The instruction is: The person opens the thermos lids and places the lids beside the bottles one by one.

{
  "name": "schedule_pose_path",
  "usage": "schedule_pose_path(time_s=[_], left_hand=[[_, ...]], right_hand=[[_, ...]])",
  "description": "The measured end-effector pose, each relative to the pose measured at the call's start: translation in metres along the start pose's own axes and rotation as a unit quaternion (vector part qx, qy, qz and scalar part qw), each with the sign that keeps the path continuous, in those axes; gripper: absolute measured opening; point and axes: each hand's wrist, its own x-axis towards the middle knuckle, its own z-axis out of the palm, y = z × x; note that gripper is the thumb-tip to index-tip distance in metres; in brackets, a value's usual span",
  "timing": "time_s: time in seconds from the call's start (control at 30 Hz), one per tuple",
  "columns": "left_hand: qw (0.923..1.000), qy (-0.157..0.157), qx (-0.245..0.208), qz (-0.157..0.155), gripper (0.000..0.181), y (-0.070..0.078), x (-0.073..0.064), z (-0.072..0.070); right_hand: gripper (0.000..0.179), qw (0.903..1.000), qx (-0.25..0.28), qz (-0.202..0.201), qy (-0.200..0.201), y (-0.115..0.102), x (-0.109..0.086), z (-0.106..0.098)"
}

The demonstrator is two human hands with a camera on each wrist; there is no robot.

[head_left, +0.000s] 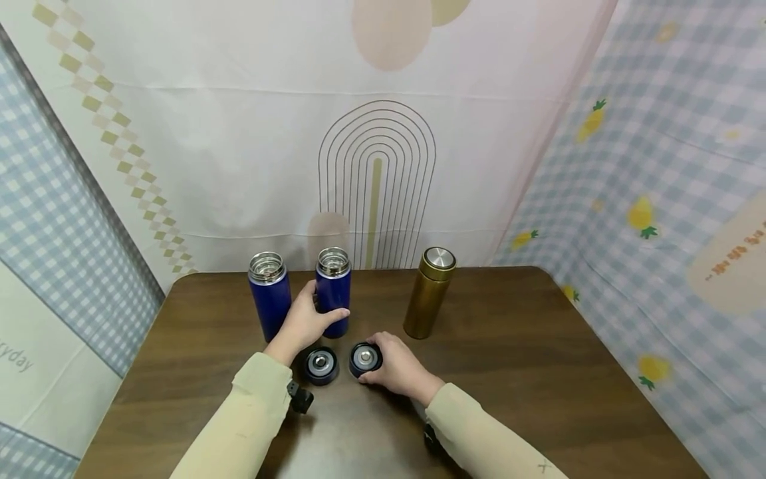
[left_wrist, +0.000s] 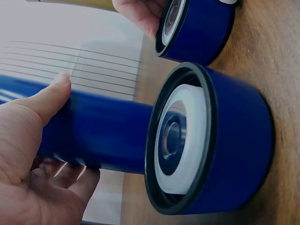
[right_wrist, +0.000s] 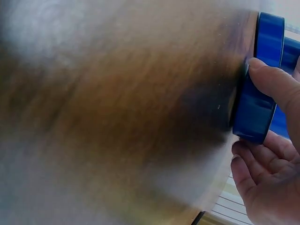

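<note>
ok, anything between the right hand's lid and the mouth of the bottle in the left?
Nothing visible. The left hand grips the bottle below its open mouth, leaving that uncovered; the other lid sits left of the lid in the right hand, off the line between lid and mouth.

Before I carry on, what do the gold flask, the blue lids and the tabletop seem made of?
Gold flask: probably metal, given its metallic sheen and the shiny silver disc on top.
Blue lids: smooth, hard-looking plastic or painted metal; the even colour leaves it open.
Tabletop: wood or wood-look laminate, with brown grain and soft shine.
</note>
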Motion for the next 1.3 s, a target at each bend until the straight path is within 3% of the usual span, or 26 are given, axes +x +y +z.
schedule_pose_path(time_s=[0.3,0.57,0.83,1.03,1.3], left_hand=[[0.9999,0.011,0.006,0.004,0.086,-0.003,-0.001,0.003],[1.0,-0.002,0.0,-0.007,0.09,-0.002,-0.006,0.008],[0.9998,0.004,0.016,-0.006,0.093,0.006,-0.006,0.002],[0.9995,-0.024,0.018,0.01,0.096,0.005,-0.013,-0.006],[0.9975,-0.043,0.044,0.033,0.094,0.004,-0.04,-0.018]], right_hand=[[0.063,1.0,-0.006,0.004,0.001,-0.002,-0.002,0.001],[0.062,0.9996,-0.019,0.019,-0.008,-0.001,-0.009,0.002],[0.067,0.9972,-0.069,0.026,-0.005,-0.008,-0.007,0.004],[0.077,0.9987,-0.043,0.026,-0.002,-0.009,-0.015,-0.008],[0.074,0.9976,-0.054,0.032,0.029,0.0,-0.037,-0.042]])
